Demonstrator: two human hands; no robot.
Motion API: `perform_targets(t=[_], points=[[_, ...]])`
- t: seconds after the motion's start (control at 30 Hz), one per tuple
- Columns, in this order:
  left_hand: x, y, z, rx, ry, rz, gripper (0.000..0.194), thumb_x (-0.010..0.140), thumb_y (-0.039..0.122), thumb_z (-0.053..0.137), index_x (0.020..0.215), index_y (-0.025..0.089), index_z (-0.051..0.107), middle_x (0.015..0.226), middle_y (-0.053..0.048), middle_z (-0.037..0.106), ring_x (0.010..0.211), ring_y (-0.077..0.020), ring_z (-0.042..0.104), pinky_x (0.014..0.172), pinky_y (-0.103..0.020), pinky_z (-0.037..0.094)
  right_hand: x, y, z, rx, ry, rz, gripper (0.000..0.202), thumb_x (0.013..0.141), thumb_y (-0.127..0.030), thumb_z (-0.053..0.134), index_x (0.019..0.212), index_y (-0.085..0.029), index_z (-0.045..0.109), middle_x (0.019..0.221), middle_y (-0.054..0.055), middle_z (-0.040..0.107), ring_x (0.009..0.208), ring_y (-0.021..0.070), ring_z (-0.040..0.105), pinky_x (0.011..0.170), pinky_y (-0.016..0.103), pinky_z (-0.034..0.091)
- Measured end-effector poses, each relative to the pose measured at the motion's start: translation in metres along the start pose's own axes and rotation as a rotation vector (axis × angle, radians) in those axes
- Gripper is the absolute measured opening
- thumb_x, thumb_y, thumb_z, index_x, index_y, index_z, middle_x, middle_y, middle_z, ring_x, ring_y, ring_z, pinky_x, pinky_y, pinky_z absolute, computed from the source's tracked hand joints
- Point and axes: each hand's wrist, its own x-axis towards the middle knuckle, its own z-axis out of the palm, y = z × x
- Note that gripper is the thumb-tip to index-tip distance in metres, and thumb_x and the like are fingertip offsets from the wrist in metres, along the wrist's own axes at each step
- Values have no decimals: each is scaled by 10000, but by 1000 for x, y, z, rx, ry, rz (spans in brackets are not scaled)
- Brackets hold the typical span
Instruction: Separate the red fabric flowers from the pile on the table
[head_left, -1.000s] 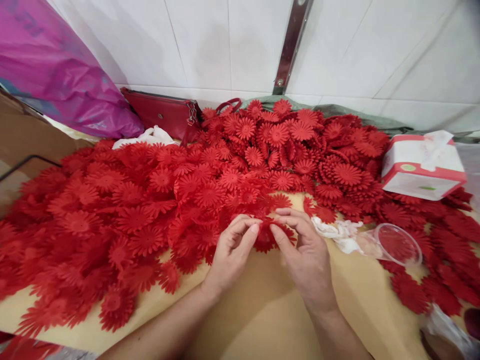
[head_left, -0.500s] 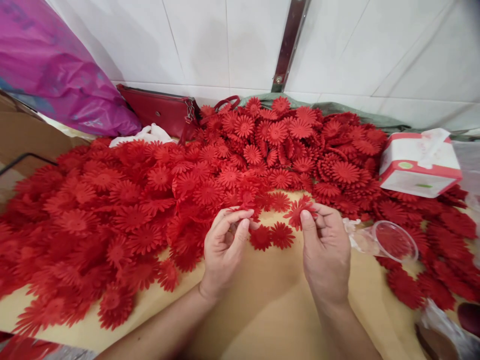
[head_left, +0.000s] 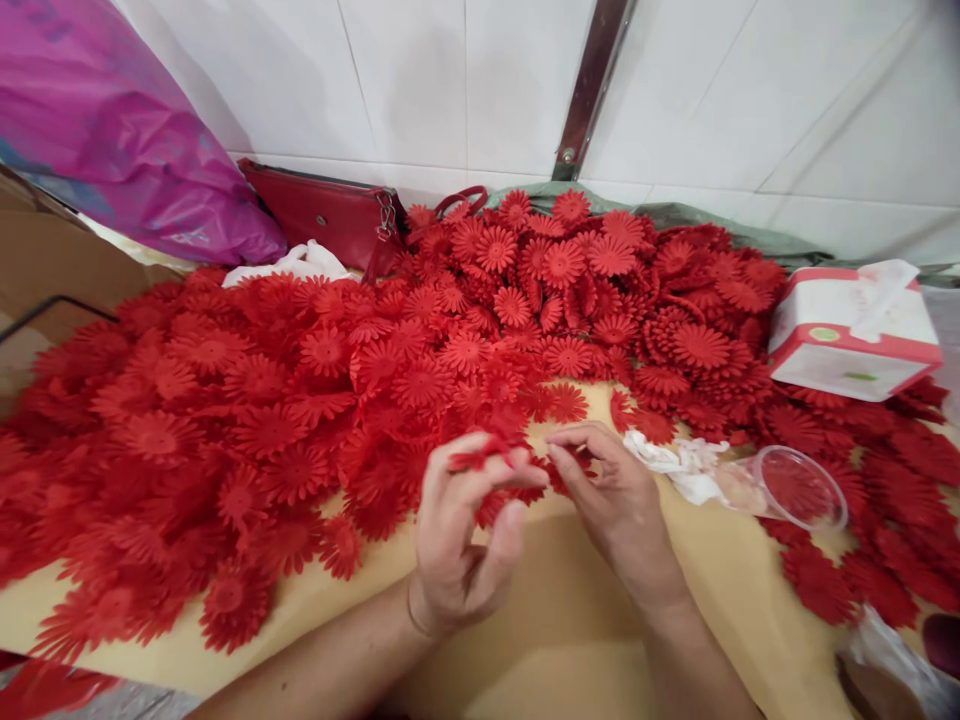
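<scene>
Left hand (head_left: 465,545) raised over the near edge of the heap, fingers extended, thumb apart from them; a red flower piece (head_left: 466,461) is gripped between the fingers, blurred, its full outline hard to read. Right hand (head_left: 626,510) just beside it, thumb and index drawn together in a pinch, tips near the left fingertips; cannot tell whether anything thin sits between them. A few loose red flowers lie beneath and behind both hands, partly hidden. Main heap of red flowers (head_left: 270,430) spreads wide over the tan tabletop (head_left: 555,610), densest at left and along the back, running on down the right side. Tissue box (head_left: 855,335), white with red trim, sits tilted on the right part of the heap. In front of it, a clear plastic cup (head_left: 802,488) on its side, crumpled white tissue (head_left: 690,468) beside it, toward the right hand. Behind the heap: red purse (head_left: 330,205), white cloth (head_left: 292,263) in front of it, purple bag (head_left: 127,130) at far left, green sheeting (head_left: 697,215) along the foot of the white tiled wall (head_left: 412,90).
</scene>
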Motion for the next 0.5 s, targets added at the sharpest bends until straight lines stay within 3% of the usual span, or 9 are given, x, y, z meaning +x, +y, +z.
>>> perform_targets(t=[0.1, 0.17, 0.23, 0.33, 0.5], points=[[5, 9, 4, -39, -264, 143, 412, 901, 92, 604, 1283, 242, 645, 982, -74, 776, 1147, -261, 636, 1023, -441, 531, 0, 13, -12, -156, 39, -36, 113, 878, -315, 679, 972, -262, 713, 968, 42, 672, 925, 242, 619, 854, 398, 469], [9, 12, 10, -98, -370, 52, 357, 919, 95, 598, 1250, 218, 651, 949, -76, 764, 1070, -231, 659, 990, -391, 548, -1, 18, -17, -214, -55, -59, 299, 786, -232, 731, 1081, -269, 699, 1052, 51, 640, 967, 253, 595, 838, 387, 465], [12, 11, 16, -149, -425, -110, 272, 956, 147, 589, 1211, 188, 670, 989, -98, 729, 971, -199, 681, 910, -341, 576, -2, 18, -19, -262, -112, -52, 265, 751, -144, 694, 993, -251, 689, 1034, 52, 612, 952, 246, 573, 794, 368, 454], [10, 4, 20, -159, -418, -251, 219, 990, 212, 575, 1165, 169, 698, 1039, -108, 677, 923, -172, 688, 863, -306, 573, 0, 14, -18, -295, -100, 6, 98, 803, -129, 617, 798, -227, 608, 906, 35, 600, 869, 223, 559, 755, 355, 428], [7, -9, 21, -156, -253, -308, 186, 1008, 239, 573, 1145, 209, 694, 984, -49, 658, 884, -139, 689, 838, -265, 546, 5, 10, -14, -131, 70, 155, 81, 926, -318, 606, 926, -238, 596, 873, 15, 645, 839, 197, 612, 807, 363, 466]])
